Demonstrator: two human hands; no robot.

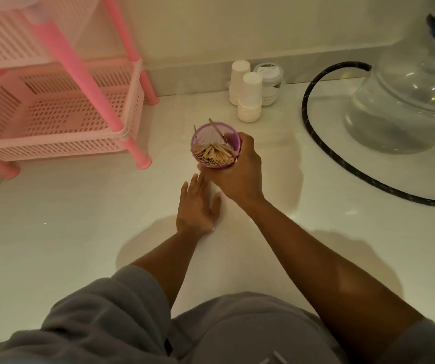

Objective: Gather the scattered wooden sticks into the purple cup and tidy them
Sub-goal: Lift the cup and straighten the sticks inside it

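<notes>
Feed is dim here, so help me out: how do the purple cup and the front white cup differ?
The purple cup stands mouth up, filled with wooden sticks; the front white cup is upside down on a stack. The right hand grips the purple cup; nothing touches the white one. Both stand on the white surface.

Sticks [213, 155] in cup [233, 139], rack [61, 111] left, paper cups [248, 93] behind, hose [324, 143] right

Single view only, head cam, wide-angle w/ edge distortion. Looks fwd and steeply down from above onto white floor [66, 219]. Near: forearms and lap fill bottom of frame. Far edge meets wall [211, 27] at top. No 2nd view, so no overlap.
</notes>
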